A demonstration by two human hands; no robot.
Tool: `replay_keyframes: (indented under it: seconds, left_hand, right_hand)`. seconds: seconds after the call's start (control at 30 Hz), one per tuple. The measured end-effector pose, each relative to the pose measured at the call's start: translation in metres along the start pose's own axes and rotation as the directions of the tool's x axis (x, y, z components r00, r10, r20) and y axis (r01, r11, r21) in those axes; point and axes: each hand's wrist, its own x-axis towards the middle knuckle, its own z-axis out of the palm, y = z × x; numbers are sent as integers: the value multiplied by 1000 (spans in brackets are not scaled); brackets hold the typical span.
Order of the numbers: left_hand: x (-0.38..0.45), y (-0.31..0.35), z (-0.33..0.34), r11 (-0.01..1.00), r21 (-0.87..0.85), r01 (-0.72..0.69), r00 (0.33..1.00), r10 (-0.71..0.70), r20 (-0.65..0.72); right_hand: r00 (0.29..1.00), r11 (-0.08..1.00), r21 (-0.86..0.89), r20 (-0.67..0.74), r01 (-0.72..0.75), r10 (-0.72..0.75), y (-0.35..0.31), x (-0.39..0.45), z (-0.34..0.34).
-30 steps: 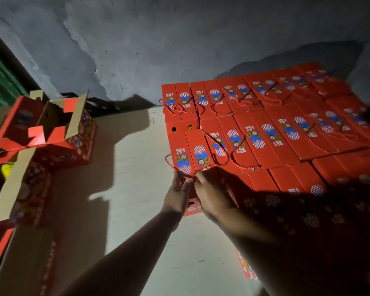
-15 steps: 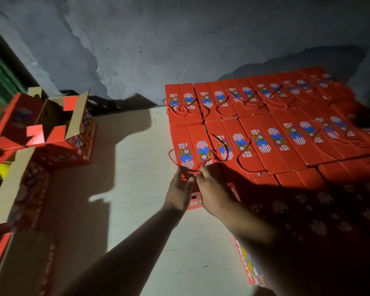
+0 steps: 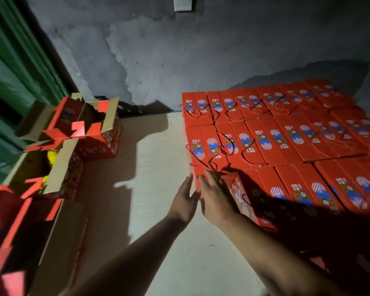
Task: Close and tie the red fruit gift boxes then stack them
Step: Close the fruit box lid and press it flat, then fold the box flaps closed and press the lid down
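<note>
Hands: left hand (image 3: 185, 199) and right hand (image 3: 217, 197) both spread, fingers straight, pinching nothing | box: tied red box (image 3: 205, 153) at the stack's near-left corner, just ahead of the fingertips, long axis running away from the person | cord (image 3: 210, 165) knotted on top | nearer: right hand | open boxes (image 3: 90, 129) well left.

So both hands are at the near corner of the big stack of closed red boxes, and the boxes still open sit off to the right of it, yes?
Not quite. The head view shows the open boxes to the left of the stack of closed red boxes, by the green curtain, not to the right. The rest holds: the left hand and right hand are both at the stack's near corner.
</note>
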Motion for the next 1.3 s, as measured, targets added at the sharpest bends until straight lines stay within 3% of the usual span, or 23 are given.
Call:
replay_keyframes:
  seconds: [0.1, 0.27, 0.47, 0.63, 0.97, 1.03, 1.1, 1.2, 1.3]
  left_hand:
    - [-32, 5, -13, 999, -26, -20, 1000, 20, -14]
    - [-89, -7, -55, 992, -111, 60, 992, -71, -99]
    - [-168, -43, -130, 991, 64, 115, 962, -95, -256]
    - [-226, -85, -210, 939, 294, 180, 947, -85, -309]
    - [-326, -140, -310, 898, 387, 209, 896, -17, -444]
    - [-343, -146, -322, 848, 479, 228, 868, 47, -495]
    - [-358, -151, -333, 725, 592, 352, 817, 71, -572]
    - [-374, -165, -354, 563, 556, 612, 732, -137, -667]
    - [-385, -192, -369, 545, 510, 665, 722, -296, -625]
  right_hand:
    - [995, 995, 11, -23, 98, -97, -32, -18, -8]
    - [982, 976, 115, 14, 185, -188, -94, -46, -5]
    - [947, 933, 211, 75, 292, -313, -185, -84, 21]
    - [915, 896, 277, 109, 347, -388, -273, -111, 50]
    - [854, 863, 297, 209, 409, -476, -408, -149, 91]
    - [848, 866, 284, 227, 412, -478, -426, -154, 99]
    - [847, 868, 295, 244, 399, -472, -441, -160, 107]
    - [840, 859, 350, 266, 373, -473, -460, -168, 115]
    - [843, 855, 385, 271, 347, -464, -474, -175, 123]
